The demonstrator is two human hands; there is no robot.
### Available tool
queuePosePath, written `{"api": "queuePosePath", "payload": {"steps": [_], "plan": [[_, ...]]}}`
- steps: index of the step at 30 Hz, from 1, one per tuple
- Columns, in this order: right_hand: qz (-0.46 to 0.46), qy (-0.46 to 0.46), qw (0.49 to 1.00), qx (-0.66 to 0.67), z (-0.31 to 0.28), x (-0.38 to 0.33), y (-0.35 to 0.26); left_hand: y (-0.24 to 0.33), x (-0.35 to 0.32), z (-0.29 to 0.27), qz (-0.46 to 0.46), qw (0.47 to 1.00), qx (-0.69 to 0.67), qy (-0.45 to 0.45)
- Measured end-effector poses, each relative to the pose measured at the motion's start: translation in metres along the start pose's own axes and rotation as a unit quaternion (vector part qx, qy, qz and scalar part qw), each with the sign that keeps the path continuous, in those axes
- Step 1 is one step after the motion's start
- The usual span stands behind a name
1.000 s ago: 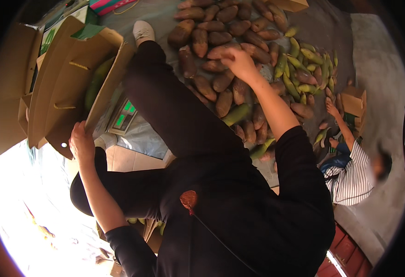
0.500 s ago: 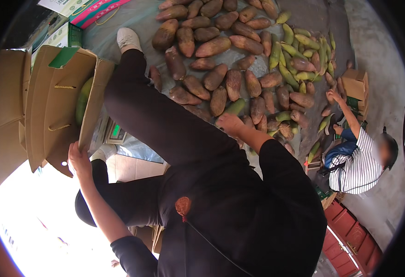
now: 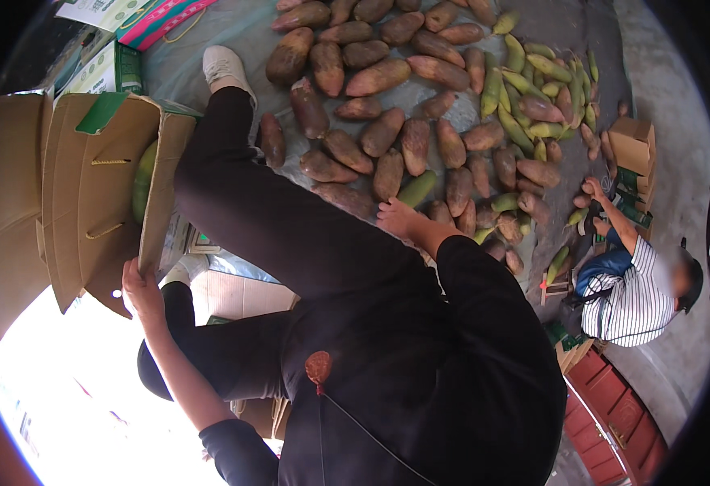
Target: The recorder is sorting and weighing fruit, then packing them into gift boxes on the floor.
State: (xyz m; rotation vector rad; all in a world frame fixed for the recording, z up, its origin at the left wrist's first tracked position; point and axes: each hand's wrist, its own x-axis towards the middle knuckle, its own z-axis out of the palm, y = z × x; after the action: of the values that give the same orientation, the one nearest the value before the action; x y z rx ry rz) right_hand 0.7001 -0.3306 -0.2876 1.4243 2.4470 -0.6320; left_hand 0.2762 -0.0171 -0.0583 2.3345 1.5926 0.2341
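Note:
My left hand grips the lower edge of an open cardboard box on my left, fingers closed on its wall. Inside that box lies a large green vegetable, partly hidden by the wall. My right hand is above my bent leg, its fingers curled beside a green root vegetable. Whether its fingers hold anything is hidden. Around it lie many plump, brownish-red root vegetables, spread over a plastic sheet.
Slender green vegetables are heaped at the far right. A person in a striped shirt sits beyond, near an open carton. Printed boxes stand far left. A scale shows partly behind the box. A red chest stands lower right.
My right hand has shifted slightly left, its fingers curled closer. My left hand stays on the box edge, slightly lower in view. The other person's reaching hand has moved lower in view.

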Motion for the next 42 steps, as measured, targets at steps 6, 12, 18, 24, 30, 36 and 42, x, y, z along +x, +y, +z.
{"api": "queuePosePath", "payload": {"steps": [6, 12, 18, 24, 30, 36, 42], "plan": [[0.001, 0.002, 1.0, -0.005, 0.005, 0.012, -0.001, 0.007, 0.0, 0.0, 0.003, 1.0, -0.007, 0.004], [0.017, -0.035, 0.999, 0.001, -0.023, -0.005, 0.002, 0.003, -0.001, 0.001, -0.003, 1.0, -0.015, -0.005], [0.131, -0.032, 0.99, 0.039, -0.086, -0.042, 0.024, -0.003, -0.002, -0.001, -0.001, 1.0, -0.012, 0.002], [0.119, -0.072, 0.99, 0.027, -0.093, -0.076, 0.027, 0.001, 0.001, -0.001, -0.017, 1.0, 0.011, -0.002], [0.125, -0.145, 0.981, -0.025, -0.092, -0.093, 0.037, 0.009, 0.0, -0.006, -0.028, 0.999, 0.034, -0.01], [0.133, -0.015, 0.991, -0.005, -0.062, -0.074, 0.032, 0.007, 0.002, -0.005, -0.015, 0.999, 0.032, -0.013], [0.094, 0.006, 0.996, 0.01, -0.05, -0.007, 0.004, 0.004, 0.001, -0.006, -0.013, 0.999, 0.039, -0.005]]}}
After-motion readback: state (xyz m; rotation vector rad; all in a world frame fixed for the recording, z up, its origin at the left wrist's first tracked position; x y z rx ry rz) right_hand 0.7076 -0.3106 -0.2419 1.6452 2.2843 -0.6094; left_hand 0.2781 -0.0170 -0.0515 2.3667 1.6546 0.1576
